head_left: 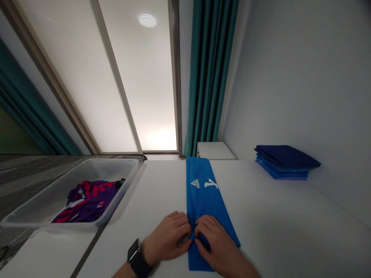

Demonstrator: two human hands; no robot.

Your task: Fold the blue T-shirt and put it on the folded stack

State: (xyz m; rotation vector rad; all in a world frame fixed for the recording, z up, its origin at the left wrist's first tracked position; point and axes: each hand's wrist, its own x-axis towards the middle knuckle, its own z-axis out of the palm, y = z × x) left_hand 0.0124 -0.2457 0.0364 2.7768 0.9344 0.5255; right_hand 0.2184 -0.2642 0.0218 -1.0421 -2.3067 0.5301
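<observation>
A bright blue shirt (203, 200), folded into a long strip with white logos near its far end, lies flat on the white table (162, 185). My left hand (172, 236), with a black watch on its wrist, has its fingers curled and pinches the left edge of the fabric. Resting over the near half of the strip, my right hand (216, 243) also has bent fingers that grip a bit of the cloth. The two hands are close together, thumbs almost touching. A small dark gap shows under the right fingers.
On the left, a translucent plastic bin (34, 216) holds crumpled purple and red clothing (89, 199). A stack of folded blue garments (285, 162) sits at the right by the wall. Beyond the table are a white cabinet (216, 150), a teal curtain (211, 73) and frosted sliding doors (147, 85).
</observation>
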